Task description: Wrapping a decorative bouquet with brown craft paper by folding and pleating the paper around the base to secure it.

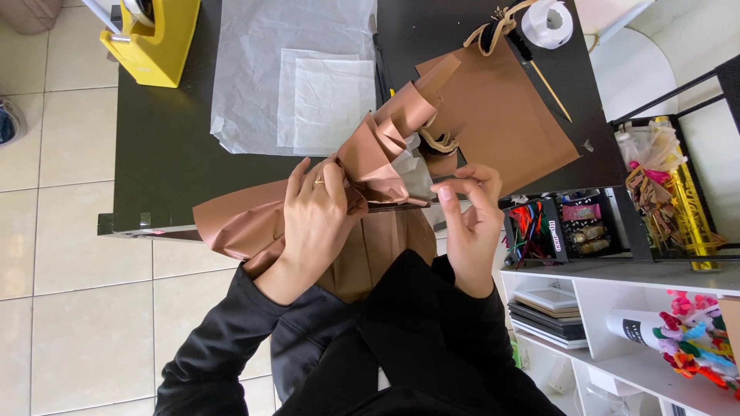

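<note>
My left hand (pixel 314 219) grips the gathered middle of a bouquet wrap of brown paper (pixel 385 146), which fans out up and right over the dark table (pixel 169 154). A ring shows on one finger. My right hand (pixel 472 223) pinches something small between thumb and fingertips beside the wrap's white inner tissue (pixel 416 176); what it pinches is too small to tell. More brown paper (pixel 231 223) hangs off the table's near edge on the left.
Flat brown sheets (pixel 509 123) lie at right, white tissue sheets (pixel 308 85) behind. A yellow tape dispenser (pixel 154 38) stands far left, a white ribbon roll (pixel 549 23) far right. A rack with craft supplies (pixel 663 192) and a white shelf (pixel 617 308) stand at right.
</note>
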